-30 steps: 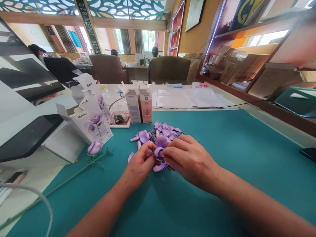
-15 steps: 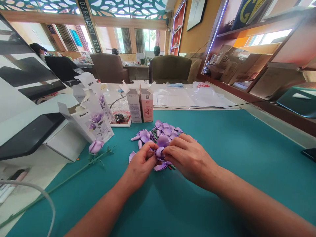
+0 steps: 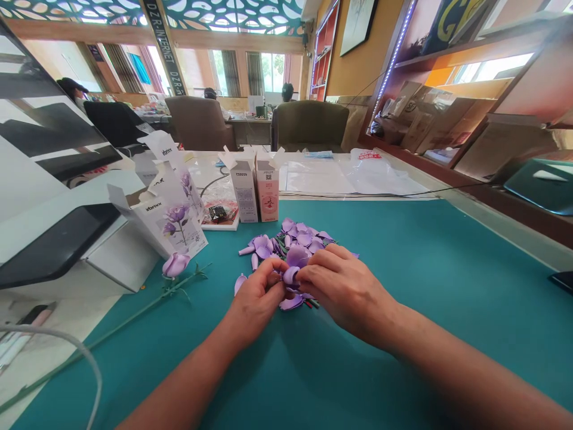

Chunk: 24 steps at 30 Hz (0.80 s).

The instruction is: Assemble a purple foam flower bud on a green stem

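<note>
Between my two hands is a small curled purple petal piece (image 3: 290, 275). My left hand (image 3: 259, 292) grips it from the left with bent fingers. From the right, my right hand (image 3: 347, 286) pinches its edge between thumb and fingers. Right behind the fingers lies a pile of purple petals (image 3: 304, 236) with some green parts among them. A loose petal (image 3: 240, 282) rests left of my left hand. Farther left, an assembled purple rose (image 3: 176, 265) lies beside a long green stem (image 3: 134, 319). My fingertips partly hide the held piece.
Open white cartons with rose pictures (image 3: 172, 221) stand at the left, near a black-and-white device (image 3: 58, 239). Two upright boxes (image 3: 268, 191) stand behind the pile on the green mat (image 3: 425, 269). A grey cable (image 3: 85, 358) curves at lower left. People sit far back.
</note>
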{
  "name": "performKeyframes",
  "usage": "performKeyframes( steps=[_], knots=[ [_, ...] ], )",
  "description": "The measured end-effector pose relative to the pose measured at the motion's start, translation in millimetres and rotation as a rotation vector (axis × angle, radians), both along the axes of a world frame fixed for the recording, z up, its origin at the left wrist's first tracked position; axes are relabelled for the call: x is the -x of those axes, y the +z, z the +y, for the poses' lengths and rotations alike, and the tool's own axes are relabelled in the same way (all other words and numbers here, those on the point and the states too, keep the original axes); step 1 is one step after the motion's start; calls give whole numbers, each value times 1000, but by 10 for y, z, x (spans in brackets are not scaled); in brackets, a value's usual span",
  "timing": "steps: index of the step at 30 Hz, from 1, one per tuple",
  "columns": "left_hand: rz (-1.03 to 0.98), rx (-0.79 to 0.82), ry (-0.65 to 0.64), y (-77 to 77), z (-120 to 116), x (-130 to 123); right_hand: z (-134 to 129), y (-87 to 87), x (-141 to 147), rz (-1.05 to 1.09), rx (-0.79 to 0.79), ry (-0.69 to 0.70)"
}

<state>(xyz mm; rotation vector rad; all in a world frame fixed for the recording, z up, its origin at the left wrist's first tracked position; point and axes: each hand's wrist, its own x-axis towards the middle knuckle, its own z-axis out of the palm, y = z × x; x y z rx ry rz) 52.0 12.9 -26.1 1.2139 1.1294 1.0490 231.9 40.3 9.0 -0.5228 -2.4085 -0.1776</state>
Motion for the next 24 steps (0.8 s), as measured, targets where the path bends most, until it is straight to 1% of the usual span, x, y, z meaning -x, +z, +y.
performKeyframes(
  steps=[16, 24],
  knots=[
    [34, -43, -11, -4, -18, 10, -4, -15, 15, -11, 36, 16],
    [27, -28, -2, 29, -25, 8, 8, -25, 1, -19, 51, 19]
  ],
)
